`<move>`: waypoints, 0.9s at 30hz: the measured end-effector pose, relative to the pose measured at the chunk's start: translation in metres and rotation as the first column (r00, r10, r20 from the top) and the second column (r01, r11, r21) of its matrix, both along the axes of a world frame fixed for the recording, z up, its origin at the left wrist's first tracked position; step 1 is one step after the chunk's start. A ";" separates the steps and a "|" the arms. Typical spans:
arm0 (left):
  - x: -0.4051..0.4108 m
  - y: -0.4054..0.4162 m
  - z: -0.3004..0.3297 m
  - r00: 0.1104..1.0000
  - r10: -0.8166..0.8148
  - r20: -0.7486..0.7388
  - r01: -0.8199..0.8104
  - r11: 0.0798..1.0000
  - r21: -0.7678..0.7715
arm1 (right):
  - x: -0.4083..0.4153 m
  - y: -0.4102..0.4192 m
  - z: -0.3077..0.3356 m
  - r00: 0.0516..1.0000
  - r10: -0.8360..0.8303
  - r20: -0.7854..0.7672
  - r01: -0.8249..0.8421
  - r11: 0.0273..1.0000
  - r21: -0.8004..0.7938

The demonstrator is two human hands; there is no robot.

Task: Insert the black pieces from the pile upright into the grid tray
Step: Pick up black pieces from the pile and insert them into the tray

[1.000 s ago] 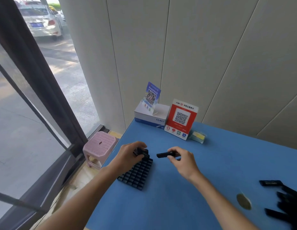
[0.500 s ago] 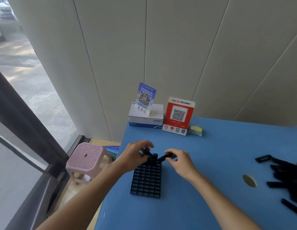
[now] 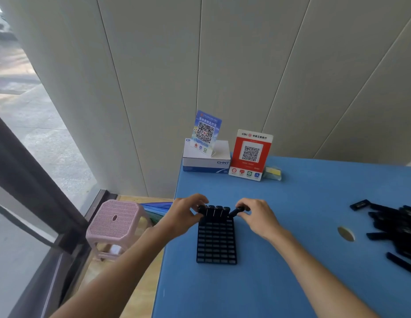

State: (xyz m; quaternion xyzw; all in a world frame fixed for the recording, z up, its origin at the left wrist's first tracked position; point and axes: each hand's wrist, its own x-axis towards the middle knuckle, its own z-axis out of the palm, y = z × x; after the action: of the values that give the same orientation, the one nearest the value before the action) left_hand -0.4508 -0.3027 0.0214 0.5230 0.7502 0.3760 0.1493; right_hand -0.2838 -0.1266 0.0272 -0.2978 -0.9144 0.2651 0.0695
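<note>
Off-task stuff you've got in frame: blue table [image 3: 314, 203] fills the lower right, with a round hole [image 3: 346, 234] at right. Back edge, centre: white box [image 3: 205, 162] carrying a blue QR stand [image 3: 206, 131], red QR sign [image 3: 250, 154] just beside it, small yellow item [image 3: 272, 173] next right. Pink stool [image 3: 115, 222] on the floor at left, window [image 3: 27, 115] upper left.

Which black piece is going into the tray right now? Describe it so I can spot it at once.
On the blue table, find the black grid tray between the two hands. At its far row several black pieces stand upright side by side. The piece going in is at the right end of that row, pinched by the right hand; it alone leans out to the right.
</note>
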 end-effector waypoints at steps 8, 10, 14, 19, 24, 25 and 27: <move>0.003 0.000 -0.008 0.999 0.013 -0.038 -0.012 1.000 0.013 | 0.000 0.001 0.003 0.999 0.034 0.026 -0.035 0.999 0.034; 0.003 0.000 -0.010 0.999 0.027 -0.040 -0.027 1.000 0.012 | -0.001 0.002 0.003 0.997 0.042 0.057 -0.044 0.998 0.041; 0.005 -0.001 -0.011 0.998 0.055 -0.026 -0.054 0.998 0.028 | -0.004 0.002 0.000 0.997 0.037 0.060 -0.036 0.999 -0.017; 0.008 -0.001 -0.010 0.996 0.088 -0.029 -0.086 0.995 0.048 | -0.008 0.000 -0.006 0.999 0.032 0.009 -0.031 0.997 -0.074; 0.011 -0.001 -0.010 0.993 0.111 -0.036 -0.110 0.993 0.036 | -0.011 0.001 -0.008 0.999 0.038 0.012 -0.037 0.997 -0.072; 0.011 -0.001 -0.010 0.993 0.113 -0.036 -0.112 0.993 0.032 | -0.012 0.001 -0.008 0.999 0.045 0.018 -0.044 0.996 -0.073; 0.011 -0.001 -0.010 0.992 0.120 -0.035 -0.119 0.993 0.017 | -0.012 0.001 -0.005 0.998 0.066 0.024 -0.064 0.996 -0.069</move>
State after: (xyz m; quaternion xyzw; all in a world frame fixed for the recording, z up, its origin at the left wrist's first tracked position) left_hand -0.4395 -0.3038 0.0113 0.4850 0.7799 0.3803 0.1090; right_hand -0.2960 -0.1252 0.0217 -0.2738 -0.9149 0.2942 0.0385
